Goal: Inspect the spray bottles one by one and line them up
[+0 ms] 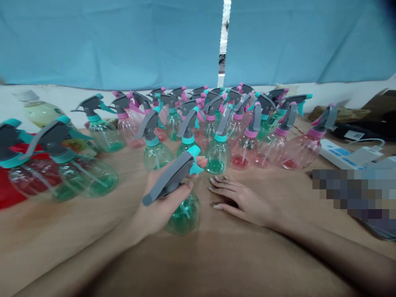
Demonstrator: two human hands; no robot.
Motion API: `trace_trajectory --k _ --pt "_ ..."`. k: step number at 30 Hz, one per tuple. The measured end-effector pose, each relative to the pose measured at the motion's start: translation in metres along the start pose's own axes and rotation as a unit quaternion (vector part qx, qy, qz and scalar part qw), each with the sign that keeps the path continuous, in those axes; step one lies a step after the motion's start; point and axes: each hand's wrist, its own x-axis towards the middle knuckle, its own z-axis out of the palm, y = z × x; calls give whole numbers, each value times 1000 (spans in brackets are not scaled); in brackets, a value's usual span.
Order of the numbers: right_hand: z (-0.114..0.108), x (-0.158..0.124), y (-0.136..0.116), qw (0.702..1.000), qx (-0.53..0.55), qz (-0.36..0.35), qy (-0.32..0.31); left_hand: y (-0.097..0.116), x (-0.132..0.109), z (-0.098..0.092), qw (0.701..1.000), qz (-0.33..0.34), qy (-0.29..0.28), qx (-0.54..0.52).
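Note:
A green spray bottle (185, 214) with a grey and teal trigger head stands in front of me, its neck wrapped by my left hand (161, 206). To its right, my right hand (244, 200) lies on the table with fingers stretched out and nothing in them. Just beyond my fingertips is another green spray bottle (218, 159). Beside that one stands a pink spray bottle (243, 154). Part of the held bottle's neck is hidden behind my left hand.
Several more green and pink spray bottles crowd the back of the wooden table (148, 264). At left, a teal-headed bottle (102, 177) stands near a red item (9, 194). A white power strip (340, 154) lies at right, and a blue cloth (123, 41) hangs behind.

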Motion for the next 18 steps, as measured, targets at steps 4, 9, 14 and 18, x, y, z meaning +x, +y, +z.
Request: trace_trajectory --k 4,9,14,18 --pt "0 0 -1 1000 5 2 1 8 2 3 999 -3 -11 -47" --pt "1 -1 0 1000 5 3 3 10 2 2 999 5 -19 -45" --pt "2 0 1 1000 -5 1 -5 8 2 2 999 7 -15 -35" --pt "1 -1 0 1000 3 2 1 10 3 3 999 0 -18 -39"
